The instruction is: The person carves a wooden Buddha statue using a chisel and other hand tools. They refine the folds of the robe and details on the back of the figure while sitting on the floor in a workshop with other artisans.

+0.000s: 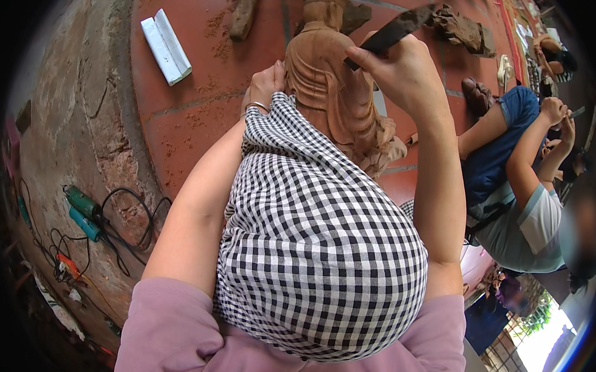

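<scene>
A carved wooden statue (pixel 318 72) with draped folds lies in front of me, its lower end against the checked cloth (pixel 322 252) over my lap. My left hand (pixel 265 86), with a bracelet at the wrist, is closed against the statue's left side and steadies it; some of its fingers are hidden. Pinched between the thumb and fingers of my right hand (pixel 397 68) is a dark flat strip (pixel 402 29), slightly bent. Its lower end is at the statue's upper right side. Whether it touches the wood I cannot tell.
Sawdust lies on the red tile floor (pixel 182 129), with a white folded block (pixel 166 47) at the left. Wood pieces (pixel 464 31) lie at the back. Green power tools (pixel 80 208) with tangled cords are at the far left. Another person (pixel 520 207) sits close at the right.
</scene>
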Motion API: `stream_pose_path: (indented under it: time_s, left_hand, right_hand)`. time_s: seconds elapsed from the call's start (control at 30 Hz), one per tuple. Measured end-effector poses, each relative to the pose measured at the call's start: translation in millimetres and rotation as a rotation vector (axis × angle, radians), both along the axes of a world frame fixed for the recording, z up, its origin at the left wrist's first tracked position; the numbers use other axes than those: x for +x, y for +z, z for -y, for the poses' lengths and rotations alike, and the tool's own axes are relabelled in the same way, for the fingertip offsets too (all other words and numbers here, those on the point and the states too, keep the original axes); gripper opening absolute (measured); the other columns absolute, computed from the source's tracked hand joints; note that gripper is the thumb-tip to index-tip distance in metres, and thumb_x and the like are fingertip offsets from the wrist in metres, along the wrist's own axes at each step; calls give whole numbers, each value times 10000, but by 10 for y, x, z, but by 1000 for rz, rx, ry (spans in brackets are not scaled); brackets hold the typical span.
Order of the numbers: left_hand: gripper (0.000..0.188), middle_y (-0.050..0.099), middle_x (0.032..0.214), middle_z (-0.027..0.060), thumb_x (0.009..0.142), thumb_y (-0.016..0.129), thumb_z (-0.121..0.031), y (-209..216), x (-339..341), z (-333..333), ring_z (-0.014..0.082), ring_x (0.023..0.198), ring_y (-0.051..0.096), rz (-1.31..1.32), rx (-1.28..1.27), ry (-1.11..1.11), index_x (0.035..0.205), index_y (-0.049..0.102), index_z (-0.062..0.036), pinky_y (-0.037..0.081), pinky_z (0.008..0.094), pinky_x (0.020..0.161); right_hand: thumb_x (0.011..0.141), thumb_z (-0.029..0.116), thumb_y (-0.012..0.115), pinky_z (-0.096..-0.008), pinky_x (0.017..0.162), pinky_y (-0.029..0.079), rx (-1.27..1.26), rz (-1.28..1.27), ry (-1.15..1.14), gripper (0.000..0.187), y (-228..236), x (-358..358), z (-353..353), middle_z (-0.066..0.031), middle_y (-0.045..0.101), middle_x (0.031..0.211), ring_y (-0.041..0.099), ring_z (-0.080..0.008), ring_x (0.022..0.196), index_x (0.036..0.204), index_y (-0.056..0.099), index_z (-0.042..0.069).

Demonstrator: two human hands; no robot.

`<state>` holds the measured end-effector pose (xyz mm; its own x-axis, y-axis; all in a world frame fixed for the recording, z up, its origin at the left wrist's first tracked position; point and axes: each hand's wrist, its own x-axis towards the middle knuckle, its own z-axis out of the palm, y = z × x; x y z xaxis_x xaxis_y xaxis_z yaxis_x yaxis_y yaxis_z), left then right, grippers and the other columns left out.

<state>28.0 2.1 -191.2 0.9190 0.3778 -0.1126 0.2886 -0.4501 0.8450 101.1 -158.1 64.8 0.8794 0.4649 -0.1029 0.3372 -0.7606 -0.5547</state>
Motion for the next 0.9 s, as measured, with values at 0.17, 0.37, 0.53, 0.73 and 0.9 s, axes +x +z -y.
stream_pose_path:
  time_s: [0.17,0.37,0.53,0.73,0.9]
  left_hand:
    - [508,631,752,271,1059,366,-365,-54,0,-15,452,707,640,51,-5,4,847,658,-7,501,528,620]
    - [514,629,735,268,1058,365,-359,71,-1,4,451,708,641,2,-16,8,826,660,-7,504,533,623]
    - [518,639,752,265,1061,350,-361,-22,0,-37,450,716,645,16,33,-13,848,666,-10,516,533,632]
    - [520,637,769,274,1054,368,-367,-2,2,11,454,732,649,20,-9,22,834,673,-8,513,540,637]
    - [517,636,771,277,1053,372,-367,-30,2,-11,452,729,649,24,13,16,838,671,-5,511,535,638]
  right_hand:
    - [836,229,762,-460,618,519,33,237,210,275,-126,-190,138,-169,634,643,620,-406,624,833,648,-21]
    - [815,250,773,-463,648,542,-109,44,53,283,31,-39,-63,-212,666,693,663,-424,692,823,691,-21]
    - [831,269,763,-465,665,543,-162,83,156,282,16,-148,25,-222,667,710,665,-427,716,819,711,-8]
    - [860,277,743,-456,688,538,-52,91,23,297,-61,29,-18,-205,674,737,659,-427,733,870,685,-13]
    - [845,272,751,-449,699,540,-111,187,171,285,-66,-131,17,-182,686,744,670,-408,744,855,679,-4]
